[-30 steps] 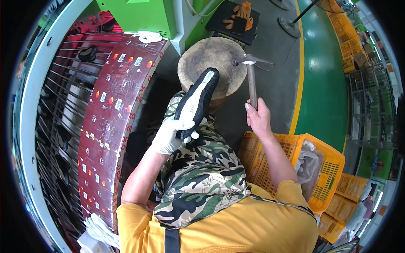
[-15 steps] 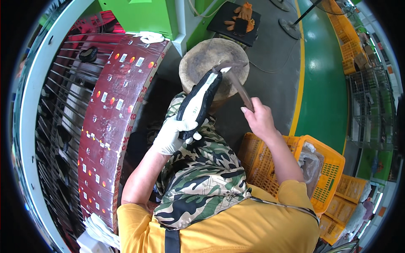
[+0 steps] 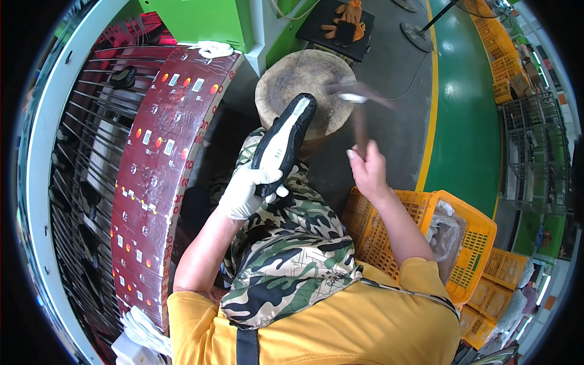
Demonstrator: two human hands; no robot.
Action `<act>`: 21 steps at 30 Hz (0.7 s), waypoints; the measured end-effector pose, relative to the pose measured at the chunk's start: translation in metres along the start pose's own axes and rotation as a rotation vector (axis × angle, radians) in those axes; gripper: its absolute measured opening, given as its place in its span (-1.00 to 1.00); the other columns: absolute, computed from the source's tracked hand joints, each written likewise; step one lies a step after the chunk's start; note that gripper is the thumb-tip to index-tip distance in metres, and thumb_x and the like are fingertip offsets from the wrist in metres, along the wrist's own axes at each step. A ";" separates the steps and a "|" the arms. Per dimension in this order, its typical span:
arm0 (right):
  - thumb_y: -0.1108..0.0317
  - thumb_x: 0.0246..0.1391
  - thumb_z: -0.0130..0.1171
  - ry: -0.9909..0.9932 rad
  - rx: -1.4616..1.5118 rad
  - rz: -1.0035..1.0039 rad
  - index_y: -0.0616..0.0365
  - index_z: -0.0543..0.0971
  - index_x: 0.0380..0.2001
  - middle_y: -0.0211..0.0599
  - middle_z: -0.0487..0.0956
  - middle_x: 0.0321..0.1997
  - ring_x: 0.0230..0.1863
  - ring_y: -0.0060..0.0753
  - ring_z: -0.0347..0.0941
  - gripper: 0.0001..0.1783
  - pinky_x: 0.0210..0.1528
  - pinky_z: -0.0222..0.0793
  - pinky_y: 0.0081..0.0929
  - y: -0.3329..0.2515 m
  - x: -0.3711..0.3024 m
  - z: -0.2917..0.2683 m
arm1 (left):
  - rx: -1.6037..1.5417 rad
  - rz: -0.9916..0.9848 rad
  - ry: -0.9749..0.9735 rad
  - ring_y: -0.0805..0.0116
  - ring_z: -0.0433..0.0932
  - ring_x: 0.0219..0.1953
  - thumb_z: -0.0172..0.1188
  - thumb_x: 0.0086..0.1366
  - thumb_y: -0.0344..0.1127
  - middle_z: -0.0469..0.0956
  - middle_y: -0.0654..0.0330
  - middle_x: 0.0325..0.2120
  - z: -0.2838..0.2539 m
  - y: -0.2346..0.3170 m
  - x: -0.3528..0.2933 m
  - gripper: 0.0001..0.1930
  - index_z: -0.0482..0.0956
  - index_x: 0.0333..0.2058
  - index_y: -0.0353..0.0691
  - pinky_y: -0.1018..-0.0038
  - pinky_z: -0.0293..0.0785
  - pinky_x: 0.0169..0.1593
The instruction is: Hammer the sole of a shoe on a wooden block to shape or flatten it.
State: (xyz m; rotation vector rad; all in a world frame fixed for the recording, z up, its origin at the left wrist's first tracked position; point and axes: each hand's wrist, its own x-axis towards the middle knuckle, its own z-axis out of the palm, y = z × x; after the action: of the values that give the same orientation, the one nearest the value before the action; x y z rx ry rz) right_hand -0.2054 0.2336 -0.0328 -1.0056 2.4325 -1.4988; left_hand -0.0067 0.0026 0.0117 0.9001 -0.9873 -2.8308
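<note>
My left hand (image 3: 246, 191), in a white glove, is closed round the near end of a black shoe upper on its last (image 3: 285, 143). The white sole side faces up, and the toe end points away from me at the edge of a round wooden block (image 3: 277, 76). Bare, my right hand (image 3: 370, 167) grips the wooden handle of a hammer (image 3: 361, 128). The hammer's head is smeared by motion and hangs over the block's right edge, apart from the shoe.
At my left stand a red patterned board (image 3: 149, 182) and a rack of metal rods (image 3: 97, 131) with black shoes. Yellow crates (image 3: 465, 243) sit at my right. Beyond the block, orange gloves (image 3: 348, 21) lie on a black stool (image 3: 319, 33). A fan base (image 3: 417, 38) stands farther right.
The hammer has swung away from the shoe's toe, up and to the right. My left hand still holds the shoe, which has hardly moved.
</note>
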 end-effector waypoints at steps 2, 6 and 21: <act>0.29 0.27 0.27 -0.154 -0.214 0.031 0.27 0.44 -0.23 0.03 0.56 -0.54 -0.47 0.03 0.60 -0.73 -0.38 0.46 -0.16 0.003 0.012 -0.003 | 0.004 0.002 0.016 0.17 0.69 -0.53 0.30 0.09 -0.47 0.69 -0.01 -0.27 -0.001 0.000 0.000 -0.48 0.50 0.08 -0.41 0.49 0.49 -0.61; 0.34 0.36 0.17 -0.110 0.147 0.188 0.17 0.45 -0.24 -0.48 0.45 -0.54 -0.68 -0.68 0.34 -0.84 -0.65 0.24 -0.61 -0.013 0.037 0.001 | 0.006 0.021 0.033 0.17 0.68 -0.54 0.32 0.09 -0.45 0.68 0.00 -0.27 -0.013 -0.008 0.000 -0.49 0.51 0.06 -0.39 0.48 0.48 -0.62; 0.35 0.33 0.17 0.068 0.551 0.559 0.15 0.43 -0.29 -0.41 0.42 -0.59 -0.77 -0.55 0.30 -0.84 -0.77 0.14 -0.46 0.098 0.101 0.046 | 0.056 0.107 -0.010 0.21 0.69 -0.49 0.41 0.09 -0.41 0.65 0.08 -0.34 -0.035 -0.029 0.005 -0.50 0.53 0.02 -0.42 0.50 0.51 -0.50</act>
State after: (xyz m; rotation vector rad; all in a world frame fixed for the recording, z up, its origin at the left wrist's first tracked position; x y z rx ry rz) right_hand -0.3110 0.1679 -0.1134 -0.1534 1.9064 -1.8180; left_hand 0.0128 0.0046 -0.0297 0.8115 -1.0872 -2.7345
